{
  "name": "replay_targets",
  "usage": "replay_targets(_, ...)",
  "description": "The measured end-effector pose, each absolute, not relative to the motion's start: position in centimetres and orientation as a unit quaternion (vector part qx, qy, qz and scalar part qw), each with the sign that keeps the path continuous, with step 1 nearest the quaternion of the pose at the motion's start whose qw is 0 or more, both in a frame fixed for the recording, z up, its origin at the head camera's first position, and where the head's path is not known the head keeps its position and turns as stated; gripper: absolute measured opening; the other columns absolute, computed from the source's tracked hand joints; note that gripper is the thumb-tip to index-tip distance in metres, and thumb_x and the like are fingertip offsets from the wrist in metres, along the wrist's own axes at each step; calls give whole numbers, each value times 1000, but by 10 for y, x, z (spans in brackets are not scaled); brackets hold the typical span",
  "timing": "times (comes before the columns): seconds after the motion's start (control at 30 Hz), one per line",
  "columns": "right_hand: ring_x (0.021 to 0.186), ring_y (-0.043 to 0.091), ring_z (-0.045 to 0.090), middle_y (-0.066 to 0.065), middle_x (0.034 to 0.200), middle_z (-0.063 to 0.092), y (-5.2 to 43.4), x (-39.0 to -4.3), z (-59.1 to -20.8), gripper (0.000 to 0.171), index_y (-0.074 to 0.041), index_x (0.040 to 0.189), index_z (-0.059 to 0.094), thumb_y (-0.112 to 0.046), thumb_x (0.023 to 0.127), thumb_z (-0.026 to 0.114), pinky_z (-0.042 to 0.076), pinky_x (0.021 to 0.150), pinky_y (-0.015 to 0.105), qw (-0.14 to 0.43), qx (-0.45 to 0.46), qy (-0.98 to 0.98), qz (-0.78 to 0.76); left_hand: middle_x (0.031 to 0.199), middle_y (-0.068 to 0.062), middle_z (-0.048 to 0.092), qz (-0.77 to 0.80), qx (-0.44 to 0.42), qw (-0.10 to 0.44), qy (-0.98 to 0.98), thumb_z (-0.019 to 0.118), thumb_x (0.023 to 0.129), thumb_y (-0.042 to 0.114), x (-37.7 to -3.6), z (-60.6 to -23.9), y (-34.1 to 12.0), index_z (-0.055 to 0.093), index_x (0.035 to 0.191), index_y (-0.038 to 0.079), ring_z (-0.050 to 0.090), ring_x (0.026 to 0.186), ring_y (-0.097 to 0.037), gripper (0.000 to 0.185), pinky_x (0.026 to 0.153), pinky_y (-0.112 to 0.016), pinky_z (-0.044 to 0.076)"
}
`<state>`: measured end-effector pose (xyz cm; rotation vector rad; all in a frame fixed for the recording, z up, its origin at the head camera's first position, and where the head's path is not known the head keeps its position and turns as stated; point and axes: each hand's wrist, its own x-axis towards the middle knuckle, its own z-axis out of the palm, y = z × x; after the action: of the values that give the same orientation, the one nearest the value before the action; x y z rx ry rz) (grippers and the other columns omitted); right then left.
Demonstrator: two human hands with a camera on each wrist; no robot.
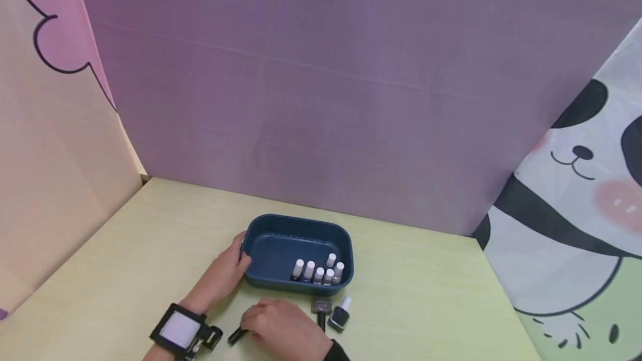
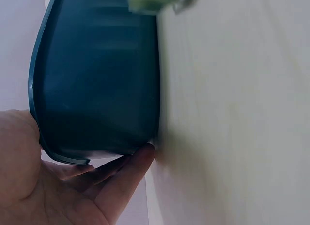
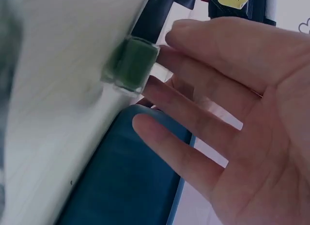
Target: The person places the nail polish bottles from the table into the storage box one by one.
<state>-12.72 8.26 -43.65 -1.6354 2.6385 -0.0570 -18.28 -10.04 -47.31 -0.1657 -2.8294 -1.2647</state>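
Bottles beside blue tray.

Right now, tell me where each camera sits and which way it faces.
Head: worn high, looks down at the table, blue bin, both hands, a wrist device.
Left wrist: low by the table, looks along the left hand at the bin's outer wall.
Right wrist: under the right hand, looks past open fingers at a green bottle.
All three share the bin.
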Motion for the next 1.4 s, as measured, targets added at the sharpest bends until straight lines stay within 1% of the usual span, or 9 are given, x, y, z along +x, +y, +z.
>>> replay_targets(0.23, 95, -5, 58, -17, 100, 68, 83, -127, -435, 22, -28, 106, 75, -21, 85, 76, 44, 81, 11, 17, -504, 863, -9, 135, -27, 54, -406, -50, 15, -912, 44, 101, 15, -182, -472, -101, 25, 153, -3, 55, 92, -24, 58, 81, -42, 46)
replay_targets(0.33, 98, -3, 58, -16, 105, 67, 82, -127, -436, 29, -27, 110, 74, -27, 81, 81, 45, 83, 12, 17, -505, 863, 12, 136, -27, 54, -405, -46, 10, -913, 44, 101, 15, -181, -472, -101, 25, 153, -3, 55, 93, -24, 58, 81, -42, 47)
replay_targets(0.47, 104, -1, 57, -19, 110, 68, 82, -127, -438, 38, -28, 114, 73, -32, 78, 82, 44, 89, 13, 11, -510, 860, 23, 140, -28, 51, -407, -49, 12, -912, 44, 101, 16, -181, -472, -101, 25, 153, -3, 57, 100, -25, 58, 86, -46, 48)
replay_targets(0.57, 103, -1, 57, -20, 109, 69, 83, -127, -438, 34, -28, 114, 73, -29, 81, 79, 43, 88, 12, 3, -509, 861, 21, 140, -29, 50, -406, -53, 16, -912, 43, 101, 16, -182, -472, -100, 25, 153, -3, 57, 101, -25, 58, 88, -47, 48)
replay_targets(0.73, 101, 0, 59, -17, 108, 70, 84, -126, -439, 26, -27, 113, 74, -20, 87, 71, 45, 87, 14, -6, -503, 864, 32, 139, -30, 51, -406, -56, 20, -912, 43, 101, 15, -183, -471, -100, 26, 152, -5, 58, 100, -26, 58, 87, -48, 48)
replay_targets(0.9, 96, 0, 58, -14, 104, 68, 84, -126, -441, 25, -25, 111, 73, -17, 87, 70, 45, 84, 14, -6, -499, 865, 48, 139, -31, 51, -408, -56, 18, -911, 43, 101, 14, -183, -471, -100, 26, 152, -5, 58, 99, -26, 58, 86, -47, 48)
replay_targets(1.03, 92, 1, 55, -13, 101, 66, 85, -126, -441, 24, -23, 108, 74, -15, 86, 70, 44, 81, 14, 14, -491, 869, 61, 139, -30, 51, -409, -57, 18, -911, 43, 101, 14, -183, -471, -100, 26, 152, -5, 57, 99, -25, 57, 85, -46, 48)
replay_targets(1.2, 88, 2, 51, -11, 99, 63, 85, -125, -440, 22, -22, 107, 74, -13, 87, 70, 44, 77, 15, 35, -474, 878, 68, 140, -30, 50, -411, -59, 20, -909, 42, 101, 14, -182, -471, -99, 26, 152, -4, 58, 103, -26, 57, 89, -49, 48)
replay_targets(1.4, 86, 4, 49, -10, 96, 61, 84, -125, -440, 26, -21, 106, 73, -12, 82, 77, 44, 73, 16, 57, -454, 887, 62, 138, -29, 52, -410, -58, 20, -910, 42, 101, 14, -182, -471, -100, 25, 153, -3, 57, 98, -25, 57, 86, -46, 48)
